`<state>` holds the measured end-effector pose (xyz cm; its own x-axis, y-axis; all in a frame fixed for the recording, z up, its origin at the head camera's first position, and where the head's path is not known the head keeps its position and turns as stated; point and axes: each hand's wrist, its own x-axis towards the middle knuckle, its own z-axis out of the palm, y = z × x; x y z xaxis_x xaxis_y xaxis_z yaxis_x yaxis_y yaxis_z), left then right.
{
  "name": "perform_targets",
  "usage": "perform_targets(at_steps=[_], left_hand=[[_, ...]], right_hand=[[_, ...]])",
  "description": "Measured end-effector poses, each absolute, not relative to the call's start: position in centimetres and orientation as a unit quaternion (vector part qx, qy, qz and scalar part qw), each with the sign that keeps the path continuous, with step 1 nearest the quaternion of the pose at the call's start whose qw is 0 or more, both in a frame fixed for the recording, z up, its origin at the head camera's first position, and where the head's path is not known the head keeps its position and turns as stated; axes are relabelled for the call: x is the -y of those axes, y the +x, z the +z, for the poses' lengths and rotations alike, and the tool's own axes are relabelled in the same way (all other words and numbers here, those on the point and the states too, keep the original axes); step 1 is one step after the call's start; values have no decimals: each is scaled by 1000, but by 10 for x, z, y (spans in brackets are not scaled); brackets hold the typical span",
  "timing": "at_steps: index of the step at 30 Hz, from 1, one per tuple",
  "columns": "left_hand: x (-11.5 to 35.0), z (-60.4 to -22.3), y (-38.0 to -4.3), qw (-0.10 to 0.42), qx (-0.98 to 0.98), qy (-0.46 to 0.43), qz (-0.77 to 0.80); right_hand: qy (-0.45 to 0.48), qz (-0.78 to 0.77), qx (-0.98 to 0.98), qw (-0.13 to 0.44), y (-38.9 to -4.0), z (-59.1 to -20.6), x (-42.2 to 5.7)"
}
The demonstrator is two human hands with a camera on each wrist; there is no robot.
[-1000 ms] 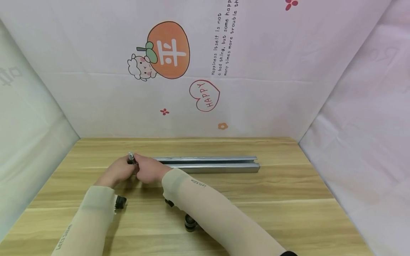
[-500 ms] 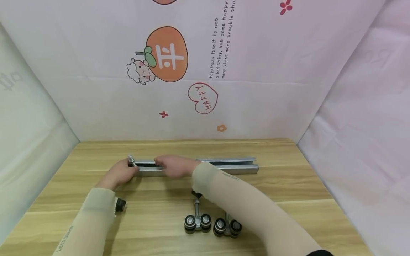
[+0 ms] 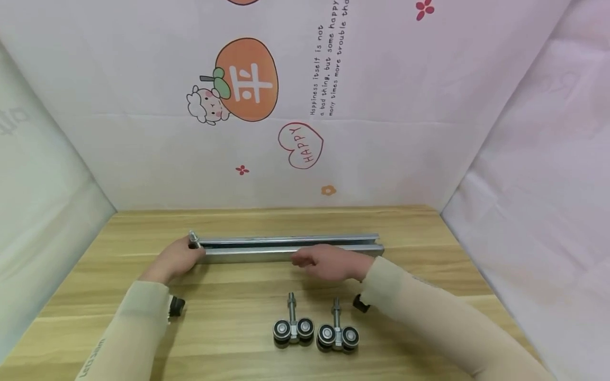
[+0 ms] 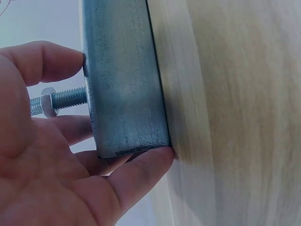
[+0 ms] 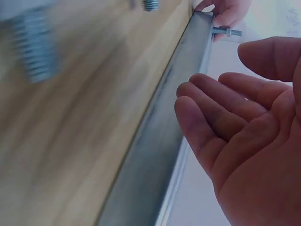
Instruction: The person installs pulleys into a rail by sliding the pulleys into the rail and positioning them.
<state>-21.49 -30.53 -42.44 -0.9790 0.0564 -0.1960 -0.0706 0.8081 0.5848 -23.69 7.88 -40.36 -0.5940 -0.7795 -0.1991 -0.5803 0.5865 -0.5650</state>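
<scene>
My left hand (image 3: 177,257) grips the left end of a long silver metal rail (image 3: 257,256) with a slot along its top. A threaded bolt (image 4: 68,97) with a nut (image 4: 48,101) stands up from the slot beside the fingers. Whatever sits under the bolt inside the rail is hidden. In the left wrist view, fingertips press the rail's upper edge and its end. My right hand (image 3: 331,262) hovers near the rail's front side, fingers loosely bent and holding nothing. Two roller trolleys, one on the left (image 3: 293,329) and one on the right (image 3: 338,334), lie nearer to me.
The rail lies crosswise on a wood-grain table (image 3: 229,328). Behind the table rises a white printed cloth (image 3: 381,148), and similar cloth hangs along both sides.
My right hand has left the bolt at the rail's left end and moved right along the rail. The two trolleys, earlier mostly behind that arm, now show fully. My left hand stays put.
</scene>
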Motion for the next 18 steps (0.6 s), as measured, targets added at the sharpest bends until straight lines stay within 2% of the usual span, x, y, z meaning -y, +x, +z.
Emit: perform_targets(at_steps=[9, 18], left_hand=[[308, -422, -213, 104, -941, -6, 321], [307, -422, -210, 117, -937, -2, 329]], right_hand=[[-276, -288, -892, 212, -218, -412, -111], [-197, -319, -903, 208, -201, -417, -142]])
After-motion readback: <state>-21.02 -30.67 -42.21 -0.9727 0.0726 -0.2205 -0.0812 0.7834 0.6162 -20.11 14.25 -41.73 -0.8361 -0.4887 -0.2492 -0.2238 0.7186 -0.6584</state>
